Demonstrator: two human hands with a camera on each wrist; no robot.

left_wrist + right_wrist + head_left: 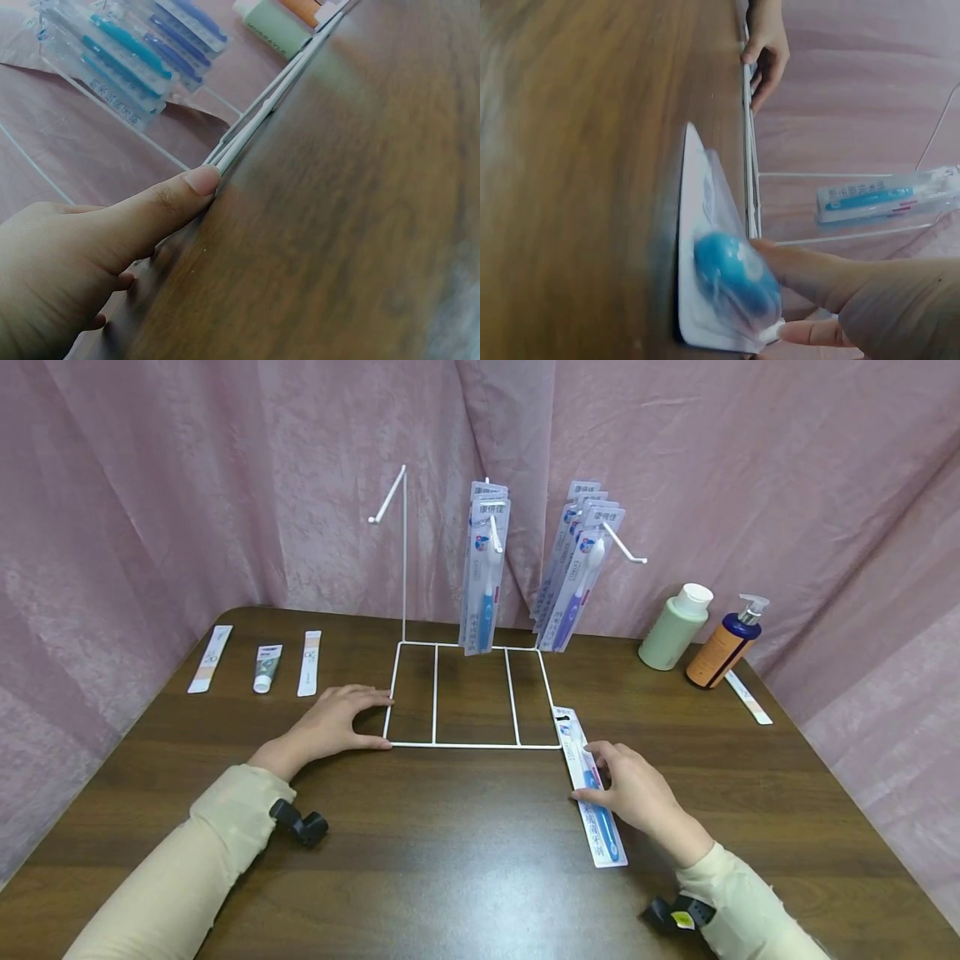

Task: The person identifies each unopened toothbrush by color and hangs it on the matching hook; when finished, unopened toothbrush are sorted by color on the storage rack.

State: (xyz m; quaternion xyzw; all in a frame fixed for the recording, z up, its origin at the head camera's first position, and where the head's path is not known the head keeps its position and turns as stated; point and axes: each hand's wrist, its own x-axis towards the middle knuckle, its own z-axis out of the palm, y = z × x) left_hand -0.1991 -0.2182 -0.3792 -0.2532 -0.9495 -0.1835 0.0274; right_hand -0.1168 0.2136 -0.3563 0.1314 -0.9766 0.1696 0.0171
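On the table stands a white wire rack (pixel 474 746) with upright posts and hooks. My left hand (pixel 337 718) touches its left side, thumb at the front corner and fingertips farther back; in the left wrist view the thumb (pixel 161 210) meets the wire. To the right of the rack, my right hand (pixel 633 785) holds a packaged blue toothbrush (pixel 602 835) between thumb and fingers. The pack's upper end lies at the rack's front right corner. Packaged blue toothbrushes (pixel 483 585) hang on the middle hook and packaged purple toothbrushes (pixel 577 577) on the right one.
The left hook (pixel 387 497) carries nothing. Two slim boxes (pixel 210 660) and a small tube (pixel 267 668) lie at the left. Back right are a green bottle (pixel 675 631), an orange pump bottle (pixel 723 652) and another slim box (pixel 748 697). A pink curtain (pixel 300 485) hangs behind.
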